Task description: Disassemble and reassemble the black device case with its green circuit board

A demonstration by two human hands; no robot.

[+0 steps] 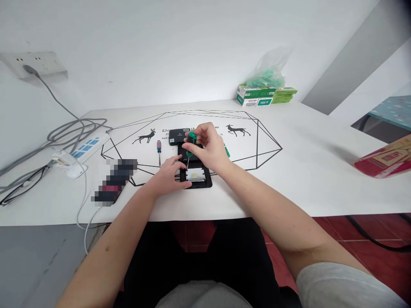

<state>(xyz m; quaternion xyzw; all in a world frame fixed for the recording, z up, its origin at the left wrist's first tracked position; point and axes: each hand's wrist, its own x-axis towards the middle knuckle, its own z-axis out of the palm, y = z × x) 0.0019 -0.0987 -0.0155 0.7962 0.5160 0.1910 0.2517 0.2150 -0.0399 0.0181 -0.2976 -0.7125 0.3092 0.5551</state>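
My right hand (212, 149) is closed around the green and black handle of a screwdriver (192, 137), held nearly upright. Its thin shaft points down at the upper left of a silver plate (199, 174) inside an opened black device casing (208, 181). My left hand (165, 177) grips that casing at its left side, thumb near the lower edge and fingers by the screwdriver tip. Just beyond lie a black flat piece (182, 153), partly under my right hand, and another black box-shaped device (175, 137) with a label.
A second screwdriver (159, 147) lies left of the devices. A green piece (227, 150) shows behind my right wrist. At left are a power strip (88, 147), cables and a blurred dark object (117, 182). Green-white boxes (256, 95) stand by the wall; a red package (385, 158) is at right.
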